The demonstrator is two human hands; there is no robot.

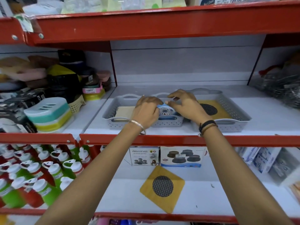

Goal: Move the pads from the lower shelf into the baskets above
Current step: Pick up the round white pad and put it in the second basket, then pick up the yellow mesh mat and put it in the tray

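Three grey perforated baskets stand on the middle shelf. The left basket point(108, 118) holds a cream pad point(125, 112). The right basket point(235, 111) holds a yellow pad with a black mesh circle point(222, 111). Over the middle basket point(168, 123), my left hand point(146, 111) and my right hand point(186, 104) both touch a round blue patterned pad point(166, 111) at its edges. My right fingers are spread above it. On the lower shelf lies another yellow square pad with a black mesh circle point(162, 186), turned diagonally.
Two boxes of vibration pads point(143, 155) point(181, 156) stand at the back of the lower shelf. Red and green bottles point(32, 176) fill the lower left. Soap cases point(48, 114) and stacked goods sit left of the baskets, packaged items point(279, 85) to the right.
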